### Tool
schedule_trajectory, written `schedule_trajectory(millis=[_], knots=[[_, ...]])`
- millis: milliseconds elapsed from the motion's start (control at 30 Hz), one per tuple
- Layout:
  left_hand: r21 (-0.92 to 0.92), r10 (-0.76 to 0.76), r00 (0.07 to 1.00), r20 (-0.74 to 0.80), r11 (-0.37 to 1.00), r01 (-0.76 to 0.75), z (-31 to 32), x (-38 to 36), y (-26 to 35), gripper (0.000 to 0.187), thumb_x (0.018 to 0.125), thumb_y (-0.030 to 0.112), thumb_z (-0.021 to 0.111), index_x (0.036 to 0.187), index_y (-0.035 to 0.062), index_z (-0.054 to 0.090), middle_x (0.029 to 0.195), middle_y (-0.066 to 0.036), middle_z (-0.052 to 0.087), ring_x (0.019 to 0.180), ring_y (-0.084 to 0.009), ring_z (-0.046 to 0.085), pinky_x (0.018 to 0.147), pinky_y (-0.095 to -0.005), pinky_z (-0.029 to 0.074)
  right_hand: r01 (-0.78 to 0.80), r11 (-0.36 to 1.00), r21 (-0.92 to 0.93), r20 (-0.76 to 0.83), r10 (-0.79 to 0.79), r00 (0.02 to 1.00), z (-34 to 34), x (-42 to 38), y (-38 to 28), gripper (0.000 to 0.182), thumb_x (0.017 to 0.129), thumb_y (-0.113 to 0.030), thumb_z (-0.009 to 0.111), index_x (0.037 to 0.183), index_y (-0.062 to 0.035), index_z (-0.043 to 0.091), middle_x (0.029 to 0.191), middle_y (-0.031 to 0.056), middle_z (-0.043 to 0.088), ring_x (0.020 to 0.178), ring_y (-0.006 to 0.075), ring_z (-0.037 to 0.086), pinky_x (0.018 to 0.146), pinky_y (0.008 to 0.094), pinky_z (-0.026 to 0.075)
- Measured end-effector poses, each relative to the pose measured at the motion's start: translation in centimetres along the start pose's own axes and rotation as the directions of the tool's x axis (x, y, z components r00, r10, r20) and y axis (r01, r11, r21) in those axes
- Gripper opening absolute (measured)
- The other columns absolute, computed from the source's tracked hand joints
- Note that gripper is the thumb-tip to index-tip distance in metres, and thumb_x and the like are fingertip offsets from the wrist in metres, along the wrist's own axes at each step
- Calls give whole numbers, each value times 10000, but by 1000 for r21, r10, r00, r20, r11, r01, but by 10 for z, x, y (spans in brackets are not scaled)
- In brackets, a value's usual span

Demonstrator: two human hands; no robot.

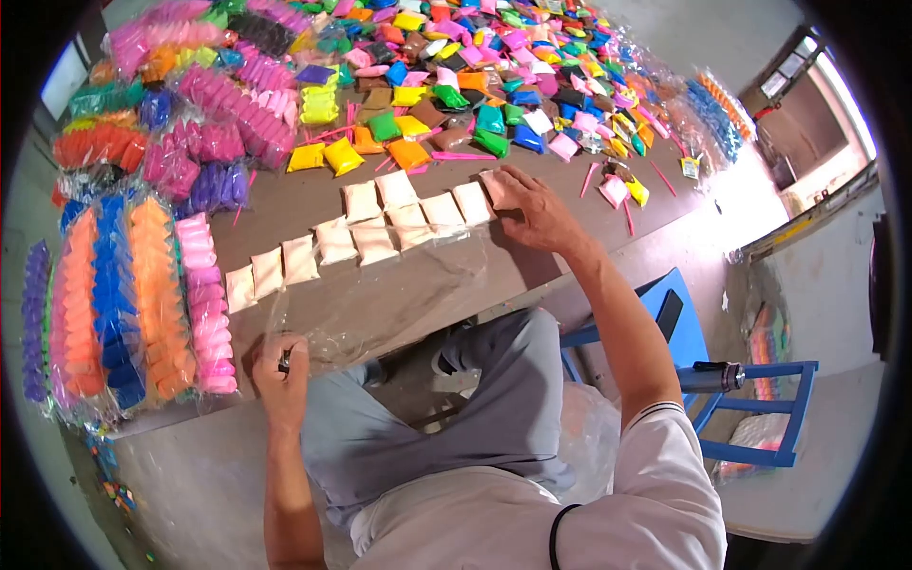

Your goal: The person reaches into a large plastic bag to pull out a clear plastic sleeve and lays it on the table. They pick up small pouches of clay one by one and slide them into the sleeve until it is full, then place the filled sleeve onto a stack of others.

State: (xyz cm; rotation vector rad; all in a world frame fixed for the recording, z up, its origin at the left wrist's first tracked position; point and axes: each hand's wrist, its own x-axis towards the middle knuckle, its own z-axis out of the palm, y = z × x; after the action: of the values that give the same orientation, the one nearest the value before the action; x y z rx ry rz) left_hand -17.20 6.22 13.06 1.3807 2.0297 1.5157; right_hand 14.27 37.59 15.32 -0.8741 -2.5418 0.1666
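Observation:
My right hand (532,207) rests on the end of a row of small cream-coloured packets (394,220), its fingers on the last cream packet (495,186). The packets lie in a slanting line across a brown table (313,195). A long clear plastic sleeve (380,294) lies crumpled along the table's near edge. My left hand (278,366) is closed on the sleeve's near end and also grips a small dark object.
Bundles of orange, blue and pink packets (133,294) lie at the left. Loose packets in many colours (475,85) cover the far table. A blue stool (722,380) stands at my right. My grey-trousered knees are under the table edge.

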Motion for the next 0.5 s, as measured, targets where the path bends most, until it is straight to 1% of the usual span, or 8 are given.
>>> schedule_trajectory(millis=[67,167,267,333,367,433,467,500], knots=[[8,21,1000,-1,1000,-21,1,1,0,78,837,47,594,826,-21,631,765,-90,608,724,-198,565,695,-330,447,-40,999,20,38,39,999,1,3,0,614,760,-135,630,1359,-82,506,1394,168,506,1183,407,542,1001,449,462],[15,43,999,-5,999,-43,1,0,-3,91,835,55,586,822,-27,625,780,-104,619,745,-215,577,717,-338,454,-87,996,1,-17,87,996,12,8,1,598,750,-121,624,1338,-77,529,1387,164,515,1201,395,532,1010,452,459],[15,46,999,0,999,-46,0,1,3,97,835,58,583,818,-29,621,795,-112,630,757,-222,584,732,-341,459,-123,992,-28,-69,121,990,14,14,7,566,758,-140,644,1313,-82,553,1277,149,602,1105,402,593,945,435,504],[16,47,999,10,999,-47,0,1,4,97,835,58,582,817,-29,620,804,-115,636,763,-225,588,739,-341,461,-220,919,327,-10,236,972,6,17,15,556,780,-179,660,1306,-36,550,1072,149,683,854,344,680,778,391,548],[12,62,998,9,998,-62,0,1,0,89,837,52,582,822,-28,618,806,-113,636,761,-222,587,737,-337,462,-219,920,325,-8,235,972,2,20,23,556,780,-179,660,1306,-36,550,1072,149,683,854,344,680,778,391,548],[5,72,997,7,997,-72,-1,0,-1,82,839,45,581,827,-28,616,808,-112,637,759,-218,587,736,-333,462,-500,709,498,77,538,840,-5,21,41,567,802,-233,665,1290,26,537,919,128,686,649,232,654,635,346,519],[-4,31,999,15,1000,-31,-1,0,1,75,842,39,580,832,-27,615,808,-108,637,754,-216,585,732,-332,462,-503,709,494,81,538,839,-14,20,40,567,802,-233,665,1290,26,537,919,128,686,649,232,654,635,346,519],[-14,-10,1000,26,1000,10,0,-1,2,68,844,33,580,838,-26,613,808,-103,638,749,-214,583,728,-330,462,-562,676,477,174,555,814,-26,18,41,590,807,-249,655,1299,48,522,917,129,673,640,191,634,621,335,504]])
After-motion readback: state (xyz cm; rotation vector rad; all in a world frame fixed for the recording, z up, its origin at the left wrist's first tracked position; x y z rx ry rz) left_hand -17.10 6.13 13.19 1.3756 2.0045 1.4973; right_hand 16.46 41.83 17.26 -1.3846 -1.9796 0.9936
